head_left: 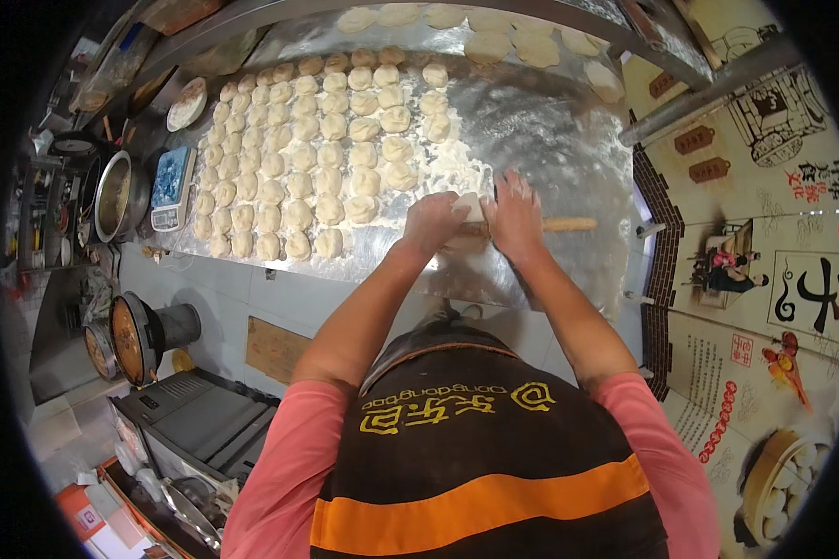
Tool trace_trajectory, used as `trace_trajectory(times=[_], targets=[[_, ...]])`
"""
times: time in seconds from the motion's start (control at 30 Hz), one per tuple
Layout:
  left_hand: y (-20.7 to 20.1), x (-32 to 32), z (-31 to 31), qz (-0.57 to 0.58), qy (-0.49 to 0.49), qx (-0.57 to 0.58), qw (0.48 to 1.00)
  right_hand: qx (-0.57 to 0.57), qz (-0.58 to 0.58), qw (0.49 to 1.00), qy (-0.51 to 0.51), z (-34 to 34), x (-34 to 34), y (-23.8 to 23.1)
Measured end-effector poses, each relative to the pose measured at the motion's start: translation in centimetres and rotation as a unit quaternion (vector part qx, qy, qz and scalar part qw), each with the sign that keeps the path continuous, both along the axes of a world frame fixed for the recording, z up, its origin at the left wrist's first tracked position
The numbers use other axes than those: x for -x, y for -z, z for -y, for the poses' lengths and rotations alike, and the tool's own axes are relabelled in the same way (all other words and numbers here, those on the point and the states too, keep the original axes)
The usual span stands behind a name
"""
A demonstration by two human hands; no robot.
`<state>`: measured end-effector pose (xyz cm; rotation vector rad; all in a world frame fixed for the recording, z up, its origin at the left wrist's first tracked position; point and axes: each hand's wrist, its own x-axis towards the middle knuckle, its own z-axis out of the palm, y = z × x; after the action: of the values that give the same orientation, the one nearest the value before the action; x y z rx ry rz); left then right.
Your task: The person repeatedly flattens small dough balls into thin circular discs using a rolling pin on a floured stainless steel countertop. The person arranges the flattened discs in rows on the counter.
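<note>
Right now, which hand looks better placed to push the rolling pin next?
Probably the right hand: it lies over the rolling pin, which sticks out beyond it to the right, while the left hand holds a white dough piece.

a metal table (pixel 569 121) bears dough lumps (pixel 300 184), flour (pixel 452 170), a rolling pin (pixel 569 224).

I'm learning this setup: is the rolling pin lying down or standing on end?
Lying down: the wooden rolling pin stretches sideways along the metal tabletop, sticking out past the right hand.
</note>
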<state>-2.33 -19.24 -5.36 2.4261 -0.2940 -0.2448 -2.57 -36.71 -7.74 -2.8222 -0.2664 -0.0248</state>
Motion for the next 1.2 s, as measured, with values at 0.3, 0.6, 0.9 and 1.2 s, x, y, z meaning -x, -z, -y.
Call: trace_trajectory(times=[0.3, 0.6, 0.9, 1.2], targets=[[2.8, 1.0, 0.8, -0.089, -0.167, 0.096, 0.977, -0.022, 0.046, 0.998, -0.024, 1.4, 6.9, -0.3], [0.5, 0.2, 0.2, -0.092, -0.02, -0.015, 0.995, -0.089, 0.073, 0.986, -0.119, 3.4, 7.2, 1.9], [-1.8, -11.0, 7.0, -0.16, -0.009, 0.213, 0.964, -0.036, 0.078, 0.996, 0.009, 11.2, 8.0, 0.6], [1.1, -27.2, 19.6, -0.172, -0.019, 0.346, 0.922, -0.042, 0.073, 0.984, 0.157, 14.1, 7.3, 0.2]])
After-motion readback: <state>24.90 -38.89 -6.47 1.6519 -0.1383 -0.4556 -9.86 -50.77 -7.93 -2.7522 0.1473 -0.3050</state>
